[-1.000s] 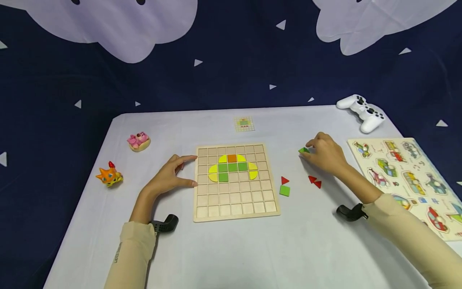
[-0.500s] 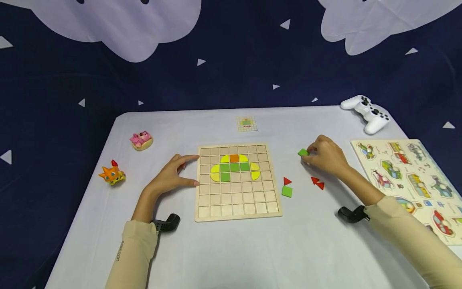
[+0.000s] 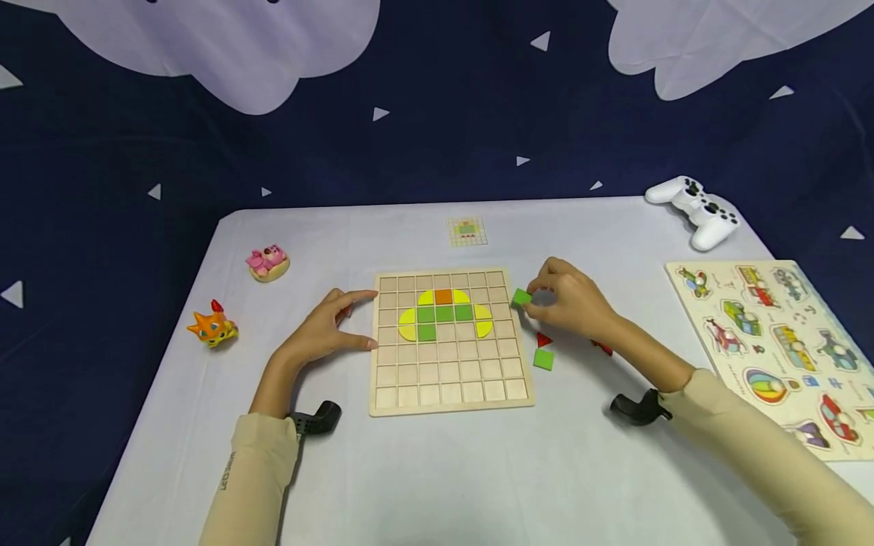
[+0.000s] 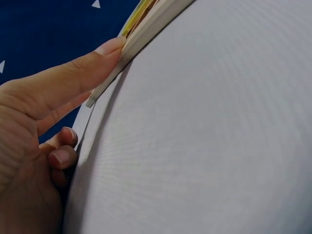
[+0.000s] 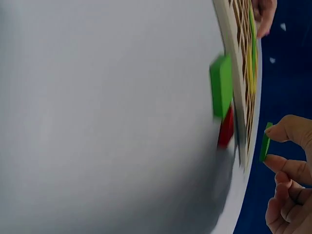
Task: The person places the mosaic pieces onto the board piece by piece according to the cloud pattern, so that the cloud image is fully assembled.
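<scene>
A wooden grid board (image 3: 449, 379) lies mid-table with yellow, green and orange tiles in its upper rows. My right hand (image 3: 570, 303) pinches a green square tile (image 3: 522, 297) just above the board's right edge; the right wrist view shows that tile (image 5: 264, 142) between thumb and finger. My left hand (image 3: 322, 330) rests against the board's left edge, with thumb and forefinger touching it (image 4: 109, 48). Beside the board lie a loose green square (image 3: 543, 359) and a red triangle (image 3: 542, 340); another red piece (image 3: 604, 348) peeks from behind my right wrist.
A small pattern card (image 3: 467, 231) lies behind the board. A pink toy (image 3: 268, 262) and an orange toy (image 3: 213, 327) sit at the left. A white game controller (image 3: 695, 211) and a vehicle puzzle board (image 3: 778, 341) lie at the right.
My right hand has carried the green tile leftward from the open table to the board's right edge. The left hand has stayed on the board's left edge.
</scene>
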A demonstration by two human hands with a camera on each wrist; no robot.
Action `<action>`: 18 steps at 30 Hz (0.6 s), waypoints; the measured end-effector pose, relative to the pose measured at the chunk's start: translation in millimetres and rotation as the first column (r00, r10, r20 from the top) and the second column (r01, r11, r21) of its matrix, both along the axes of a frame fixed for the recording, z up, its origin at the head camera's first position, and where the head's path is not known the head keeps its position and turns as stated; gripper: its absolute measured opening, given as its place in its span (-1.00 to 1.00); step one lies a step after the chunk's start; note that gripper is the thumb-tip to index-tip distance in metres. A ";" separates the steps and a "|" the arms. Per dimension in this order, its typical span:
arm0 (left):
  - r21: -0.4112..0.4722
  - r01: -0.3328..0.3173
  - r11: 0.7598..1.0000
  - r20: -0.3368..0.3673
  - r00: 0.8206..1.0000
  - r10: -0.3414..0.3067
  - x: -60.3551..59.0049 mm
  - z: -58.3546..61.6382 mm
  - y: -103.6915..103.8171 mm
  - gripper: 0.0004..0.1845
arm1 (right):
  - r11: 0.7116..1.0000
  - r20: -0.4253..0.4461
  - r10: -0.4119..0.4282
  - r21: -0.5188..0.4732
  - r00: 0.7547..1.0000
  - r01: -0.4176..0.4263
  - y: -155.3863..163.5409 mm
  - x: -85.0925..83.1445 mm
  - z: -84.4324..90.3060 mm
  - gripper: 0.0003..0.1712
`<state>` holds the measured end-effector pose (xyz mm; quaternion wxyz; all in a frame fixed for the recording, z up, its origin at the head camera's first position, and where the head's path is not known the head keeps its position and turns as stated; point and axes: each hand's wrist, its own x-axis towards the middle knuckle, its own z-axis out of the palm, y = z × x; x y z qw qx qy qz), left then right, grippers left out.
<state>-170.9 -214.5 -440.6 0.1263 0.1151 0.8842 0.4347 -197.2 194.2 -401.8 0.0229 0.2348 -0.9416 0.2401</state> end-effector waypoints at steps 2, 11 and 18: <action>0.003 0.002 1.000 -0.002 1.000 -0.002 -0.2 -0.2 0.0 -0.08 | 0.999 -0.004 0.045 -0.008 0.999 -0.045 -10.7 1.7 -0.7 -0.73; 0.009 0.003 1.000 0.001 1.000 -0.003 -0.9 -1.0 -0.1 -0.09 | 0.977 -0.017 0.209 -0.034 0.978 -0.210 -54.5 11.4 -5.5 -0.71; 0.014 0.003 1.000 0.003 1.000 -0.003 -1.3 -1.5 -0.3 -0.09 | 0.952 -0.039 0.305 0.003 0.952 -0.305 -78.5 14.9 -12.1 -0.77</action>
